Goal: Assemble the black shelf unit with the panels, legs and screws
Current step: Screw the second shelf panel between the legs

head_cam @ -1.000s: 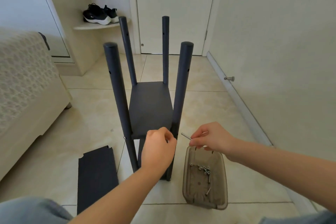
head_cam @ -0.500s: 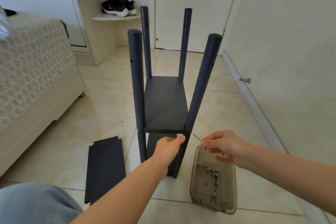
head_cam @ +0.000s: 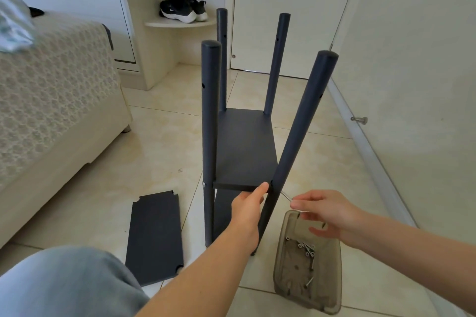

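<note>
Head view: black shelf unit (head_cam: 244, 147) stands on the tiled floor (head_cam: 159, 152), both hands at its near right corner.
Four legs upright, the near right leg (head_cam: 298, 136) leaning outward at the top; one panel (head_cam: 244, 152) sits between them. Left hand (head_cam: 247, 211) touches the panel's front edge beside that leg with one straight digit; other fingers hidden, so I cannot tell the grip. Right hand (head_cam: 327, 211) pinches a screw (head_cam: 286, 194), tip pointing at the same leg. Below it, a clear tray (head_cam: 283, 273) holds loose screws (head_cam: 306, 249). A spare panel (head_cam: 154, 237) lies flat to the left. Bed (head_cam: 51, 98) far left; shoes (head_cam: 180, 8) on a corner ledge behind.
</note>
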